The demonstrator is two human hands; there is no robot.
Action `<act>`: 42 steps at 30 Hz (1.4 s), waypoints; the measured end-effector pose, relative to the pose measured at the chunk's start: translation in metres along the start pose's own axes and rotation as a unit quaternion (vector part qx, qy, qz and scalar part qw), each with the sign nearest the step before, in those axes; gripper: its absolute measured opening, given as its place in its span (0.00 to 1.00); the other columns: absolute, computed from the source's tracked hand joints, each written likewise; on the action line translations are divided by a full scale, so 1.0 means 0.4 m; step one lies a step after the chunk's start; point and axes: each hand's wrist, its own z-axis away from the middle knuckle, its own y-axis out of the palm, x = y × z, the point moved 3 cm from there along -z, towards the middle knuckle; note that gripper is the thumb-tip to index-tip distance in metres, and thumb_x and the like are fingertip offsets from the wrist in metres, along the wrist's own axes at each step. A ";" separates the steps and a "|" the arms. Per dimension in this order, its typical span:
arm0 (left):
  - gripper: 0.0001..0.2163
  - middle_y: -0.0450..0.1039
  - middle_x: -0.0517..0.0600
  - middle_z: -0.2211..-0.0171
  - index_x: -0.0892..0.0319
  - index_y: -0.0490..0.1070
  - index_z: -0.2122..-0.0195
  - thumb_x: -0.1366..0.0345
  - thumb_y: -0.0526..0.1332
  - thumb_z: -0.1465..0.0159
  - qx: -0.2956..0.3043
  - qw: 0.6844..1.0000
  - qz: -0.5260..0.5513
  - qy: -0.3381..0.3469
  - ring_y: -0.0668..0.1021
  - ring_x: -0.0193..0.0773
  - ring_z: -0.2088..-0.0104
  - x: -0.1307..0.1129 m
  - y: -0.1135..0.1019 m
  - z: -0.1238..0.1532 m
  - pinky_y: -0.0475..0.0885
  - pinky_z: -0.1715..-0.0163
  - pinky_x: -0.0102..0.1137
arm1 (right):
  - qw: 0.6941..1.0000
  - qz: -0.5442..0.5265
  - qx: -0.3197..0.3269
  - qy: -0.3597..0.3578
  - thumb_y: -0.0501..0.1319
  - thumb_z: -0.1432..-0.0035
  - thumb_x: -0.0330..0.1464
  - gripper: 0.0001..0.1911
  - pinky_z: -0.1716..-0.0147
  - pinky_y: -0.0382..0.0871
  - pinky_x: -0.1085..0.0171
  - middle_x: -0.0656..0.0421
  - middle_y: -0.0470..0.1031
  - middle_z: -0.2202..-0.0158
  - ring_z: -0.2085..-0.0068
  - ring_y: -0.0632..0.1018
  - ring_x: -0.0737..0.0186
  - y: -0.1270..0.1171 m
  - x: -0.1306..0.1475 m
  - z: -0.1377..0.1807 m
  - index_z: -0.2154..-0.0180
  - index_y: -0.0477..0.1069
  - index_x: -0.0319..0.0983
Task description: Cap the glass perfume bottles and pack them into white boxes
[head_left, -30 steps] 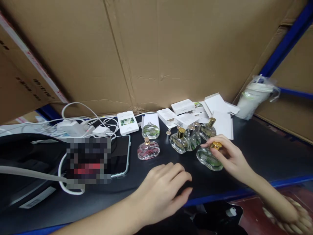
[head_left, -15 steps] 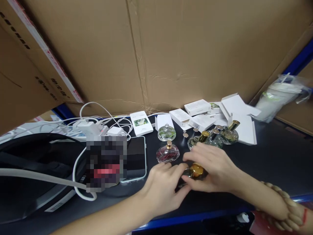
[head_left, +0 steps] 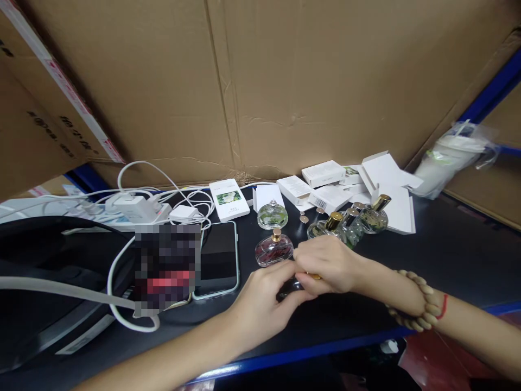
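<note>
My left hand [head_left: 264, 298] is closed around a glass perfume bottle [head_left: 290, 287], which lies sideways and is mostly covered by the fingers. Wrapped over the bottle's gold cap [head_left: 315, 276] is my right hand [head_left: 329, 265]; only a sliver of gold shows. Just beyond the left knuckles stands a pink perfume bottle [head_left: 273, 252] with its spray top bare. Behind that one is a green perfume bottle [head_left: 272, 218]. Past my right hand, several capped perfume bottles [head_left: 353, 230] sit close together, partly hidden by it. Small round metallic caps [head_left: 303, 219] rest between the groups.
White cartons [head_left: 324, 174] and opened flaps lie along the cardboard wall [head_left: 260, 92]. A phone [head_left: 217, 258], white cables and a charger [head_left: 136, 209] are on the left, beside a black bag [head_left: 49, 293]. At the far right is a bagged cup [head_left: 443, 163].
My right hand has closed over the gold cap, which showed plainly before. The camera view has shifted slightly, and the right forearm now reaches further in.
</note>
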 end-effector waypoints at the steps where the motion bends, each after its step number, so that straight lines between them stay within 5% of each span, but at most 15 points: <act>1: 0.03 0.76 0.47 0.73 0.59 0.71 0.71 0.69 0.60 0.41 -0.001 1.000 0.001 -0.002 0.77 0.36 0.73 0.001 -0.001 -0.002 0.73 0.70 0.28 | 1.000 0.004 0.001 -0.012 0.40 0.36 0.29 0.21 0.82 0.54 0.68 0.65 0.56 0.85 0.82 0.58 0.70 -0.001 -0.004 -0.002 0.82 0.53 0.41; 8: 0.03 0.77 0.47 0.72 0.59 0.73 0.71 0.68 0.62 0.41 -0.011 1.000 -0.001 0.013 0.78 0.36 0.73 0.005 -0.002 -0.004 0.74 0.70 0.28 | 0.997 -0.035 0.010 -0.062 0.44 0.35 0.33 0.18 0.80 0.57 0.68 0.64 0.61 0.83 0.80 0.64 0.69 0.004 -0.020 -0.002 0.78 0.59 0.41; 10: 0.02 0.78 0.47 0.69 0.59 0.73 0.68 0.69 0.62 0.41 -0.040 0.999 0.005 0.025 0.79 0.36 0.71 0.006 -0.007 0.000 0.75 0.67 0.28 | 0.995 -0.082 0.004 0.055 0.52 0.40 0.35 0.11 0.82 0.57 0.71 0.67 0.60 0.83 0.82 0.63 0.72 0.001 -0.024 -0.006 0.74 0.61 0.41; 13: 0.04 0.79 0.48 0.66 0.59 0.73 0.65 0.70 0.62 0.41 -0.077 0.996 0.002 0.044 0.80 0.36 0.68 0.006 -0.014 0.005 0.76 0.65 0.27 | 0.952 -0.152 0.001 0.267 0.63 0.50 0.34 0.10 0.85 0.54 0.75 0.71 0.57 0.85 0.84 0.59 0.76 -0.005 -0.027 -0.004 0.73 0.62 0.40; 15: 0.05 0.79 0.48 0.65 0.59 0.74 0.64 0.71 0.62 0.41 -0.076 0.996 -0.007 0.044 0.81 0.36 0.68 0.008 -0.015 0.005 0.76 0.64 0.27 | 0.932 -0.191 0.024 0.308 0.65 0.52 0.32 0.11 0.86 0.53 0.75 0.71 0.58 0.85 0.84 0.58 0.77 -0.010 -0.024 -0.006 0.75 0.62 0.39; 22: 0.08 0.78 0.49 0.66 0.59 0.72 0.59 0.68 0.61 0.39 -0.070 0.996 -0.060 0.015 0.80 0.38 0.67 0.025 -0.012 0.009 0.74 0.67 0.27 | 0.949 -0.198 0.187 0.161 0.65 0.48 0.33 0.08 0.79 0.61 0.73 0.65 0.67 0.78 0.78 0.67 0.73 -0.048 -0.051 -0.042 0.70 0.69 0.36; 26: 0.06 0.77 0.48 0.67 0.58 0.72 0.61 0.67 0.60 0.39 -0.064 0.995 -0.077 0.023 0.80 0.37 0.68 0.026 -0.009 0.013 0.74 0.67 0.27 | 0.925 -0.222 0.286 0.116 0.60 0.43 0.28 0.02 0.68 0.67 0.71 0.61 0.74 0.70 0.67 0.74 0.69 -0.075 -0.059 -0.068 0.67 0.71 0.37; 29: 0.07 0.78 0.49 0.64 0.58 0.72 0.59 0.66 0.60 0.38 -0.061 0.994 -0.084 0.032 0.80 0.38 0.65 0.026 -0.008 0.012 0.74 0.66 0.27 | 0.913 -0.221 0.322 0.116 0.57 0.42 0.24 0.06 0.66 0.68 0.69 0.60 0.75 0.69 0.66 0.74 0.68 -0.089 -0.061 -0.083 0.68 0.71 0.37; 36: 0.05 0.77 0.48 0.69 0.60 0.73 0.63 0.66 0.61 0.39 -0.066 0.993 -0.085 0.041 0.79 0.36 0.70 0.025 -0.014 0.006 0.74 0.68 0.26 | 0.884 -0.296 0.299 0.203 0.59 0.42 0.31 0.09 0.65 0.69 0.70 0.60 0.77 0.62 0.63 0.77 0.70 -0.103 -0.082 -0.081 0.58 0.70 0.37; 42: 0.11 0.78 0.51 0.61 0.60 0.71 0.56 0.66 0.61 0.39 -0.076 0.991 -0.101 0.041 0.80 0.39 0.62 0.029 -0.013 0.007 0.76 0.61 0.29 | 0.874 -0.317 0.268 0.254 0.60 0.42 0.34 0.10 0.66 0.70 0.71 0.61 0.78 0.63 0.64 0.77 0.70 -0.104 -0.092 -0.049 0.60 0.72 0.37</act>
